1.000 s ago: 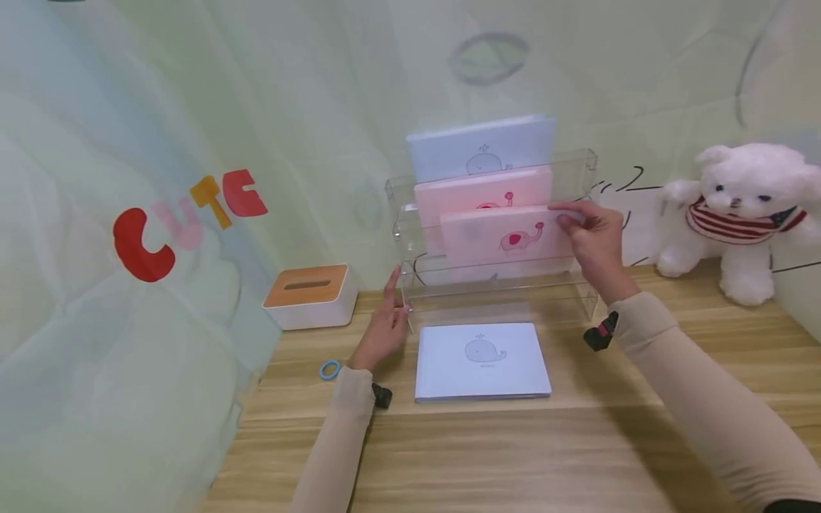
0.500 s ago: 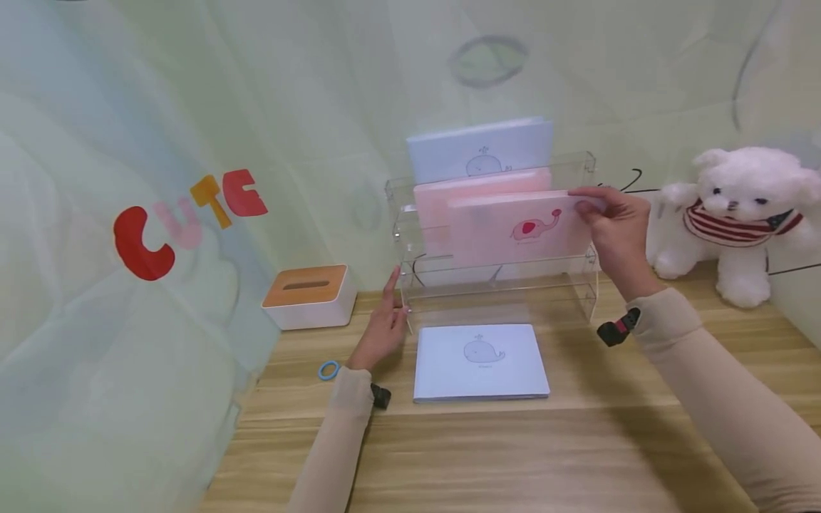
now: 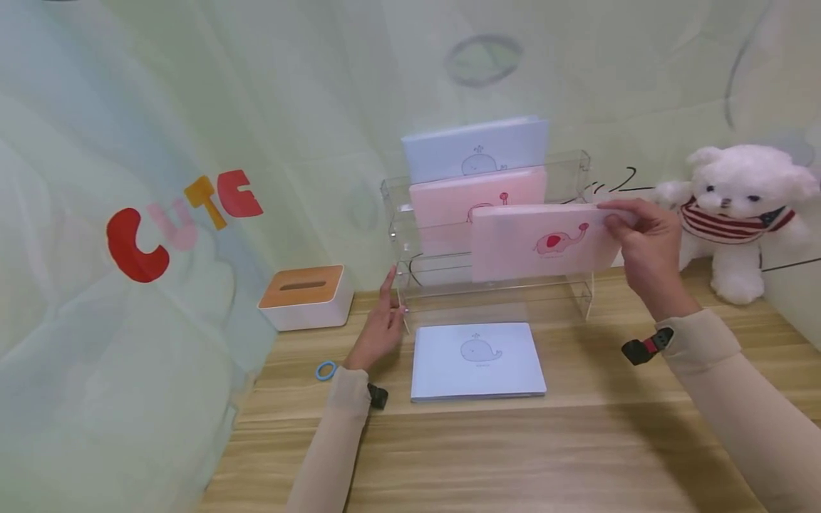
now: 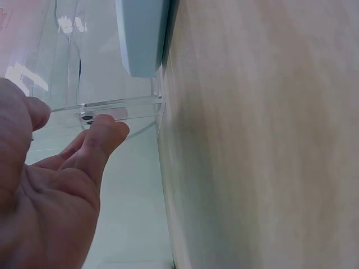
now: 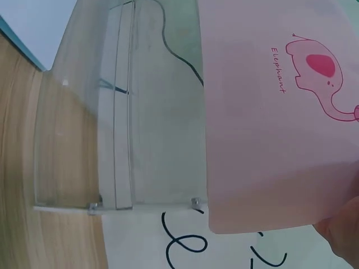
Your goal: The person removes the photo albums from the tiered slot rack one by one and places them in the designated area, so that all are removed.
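My right hand [image 3: 651,242] pinches the upper right corner of a pink booklet [image 3: 500,249] with a red-eared elephant and the word "Elephant" on its cover. It is held upright in front of a clear acrylic tiered rack [image 3: 442,291], overlapping the rack's right half. My left hand [image 3: 380,333] touches the rack's left side panel, index finger pointing up along it; in the left wrist view, fingertips [image 4: 112,128] rest at the panel's edge. A second pink elephant booklet [image 3: 442,206] stands in the middle tier, and a pale blue whale booklet [image 3: 436,153] in the top tier.
Flat on the wooden table [image 3: 487,456] before the rack lies another pale blue whale booklet [image 3: 439,363]. A tissue box [image 3: 314,317] with a wooden lid and a blue ring [image 3: 326,370] are at left. A white teddy bear [image 3: 737,221] sits at right.
My right hand has moved right with the pink booklet, up slightly and then down and forward, off the rack's lower tier. My left hand stays at the rack's side.
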Demonstrator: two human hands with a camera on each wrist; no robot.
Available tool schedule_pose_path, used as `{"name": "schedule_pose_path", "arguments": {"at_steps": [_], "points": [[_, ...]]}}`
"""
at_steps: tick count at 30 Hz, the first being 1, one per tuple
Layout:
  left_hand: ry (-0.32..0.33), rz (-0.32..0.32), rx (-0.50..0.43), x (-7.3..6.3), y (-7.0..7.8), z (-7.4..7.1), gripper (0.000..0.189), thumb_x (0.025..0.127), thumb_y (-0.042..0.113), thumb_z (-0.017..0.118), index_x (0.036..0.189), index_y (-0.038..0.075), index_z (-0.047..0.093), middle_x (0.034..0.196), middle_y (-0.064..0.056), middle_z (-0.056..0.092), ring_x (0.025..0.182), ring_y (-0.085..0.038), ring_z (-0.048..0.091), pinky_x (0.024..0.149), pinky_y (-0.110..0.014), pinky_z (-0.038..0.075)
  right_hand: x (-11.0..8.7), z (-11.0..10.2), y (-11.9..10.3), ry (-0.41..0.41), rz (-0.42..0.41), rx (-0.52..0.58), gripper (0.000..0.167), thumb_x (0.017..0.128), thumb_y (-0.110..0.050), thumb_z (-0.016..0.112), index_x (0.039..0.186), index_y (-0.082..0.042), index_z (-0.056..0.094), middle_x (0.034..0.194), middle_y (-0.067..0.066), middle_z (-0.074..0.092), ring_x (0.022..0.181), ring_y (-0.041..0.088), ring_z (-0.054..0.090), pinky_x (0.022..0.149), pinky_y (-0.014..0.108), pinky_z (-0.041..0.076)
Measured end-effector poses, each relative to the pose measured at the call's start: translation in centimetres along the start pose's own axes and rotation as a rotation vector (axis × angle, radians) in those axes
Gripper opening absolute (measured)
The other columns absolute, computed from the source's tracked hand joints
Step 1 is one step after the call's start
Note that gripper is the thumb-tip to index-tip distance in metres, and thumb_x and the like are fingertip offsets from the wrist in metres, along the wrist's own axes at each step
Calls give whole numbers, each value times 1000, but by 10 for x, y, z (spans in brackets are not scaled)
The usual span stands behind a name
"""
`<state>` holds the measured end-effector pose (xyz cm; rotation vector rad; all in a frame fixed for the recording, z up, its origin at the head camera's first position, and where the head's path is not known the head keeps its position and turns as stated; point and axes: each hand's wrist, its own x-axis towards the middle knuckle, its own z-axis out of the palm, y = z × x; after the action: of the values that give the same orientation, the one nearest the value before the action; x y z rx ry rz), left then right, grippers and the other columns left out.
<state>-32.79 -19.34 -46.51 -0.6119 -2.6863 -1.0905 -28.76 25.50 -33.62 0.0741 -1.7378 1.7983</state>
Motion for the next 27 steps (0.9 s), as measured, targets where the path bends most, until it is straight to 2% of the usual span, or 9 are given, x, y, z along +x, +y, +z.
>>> {"name": "schedule_pose_path", "arguments": {"at_steps": [5,11,18,24,27], "points": [[14,13,0,0,0,0,85,112,11,48,172,43,-3,115,-21,72,73,-15,55,76,-34,52,-6,-14,1,-1,3,-119,24,100,5,69,119,-1,81,105,-18,78,98,4,71,89,12,54],[25,24,14,1,-1,1,85,111,11,49,172,40,-2,112,-20,73,77,-17,58,77,-35,53,-15,-31,4,-15,16,-271,24,101,0,70,120,-9,82,103,-24,76,100,2,67,87,9,52],[16,14,16,1,0,1,84,112,12,49,172,41,-2,112,-19,72,79,-19,59,78,-36,53,-25,-50,13,-3,-6,-300,22,100,6,68,118,3,80,93,-30,73,93,1,65,82,8,52],[13,4,9,0,1,0,86,112,13,50,172,44,-4,112,-19,72,79,-17,59,79,-36,54,-35,-66,18,-18,25,-394,22,102,3,67,121,5,76,88,-36,68,92,-4,63,83,4,50],[7,0,7,0,1,0,87,112,13,50,172,43,-5,112,-19,72,76,-16,58,79,-36,54,-40,-74,19,-44,56,-399,22,103,3,65,121,4,77,87,-35,68,92,-4,62,82,3,50]]}}
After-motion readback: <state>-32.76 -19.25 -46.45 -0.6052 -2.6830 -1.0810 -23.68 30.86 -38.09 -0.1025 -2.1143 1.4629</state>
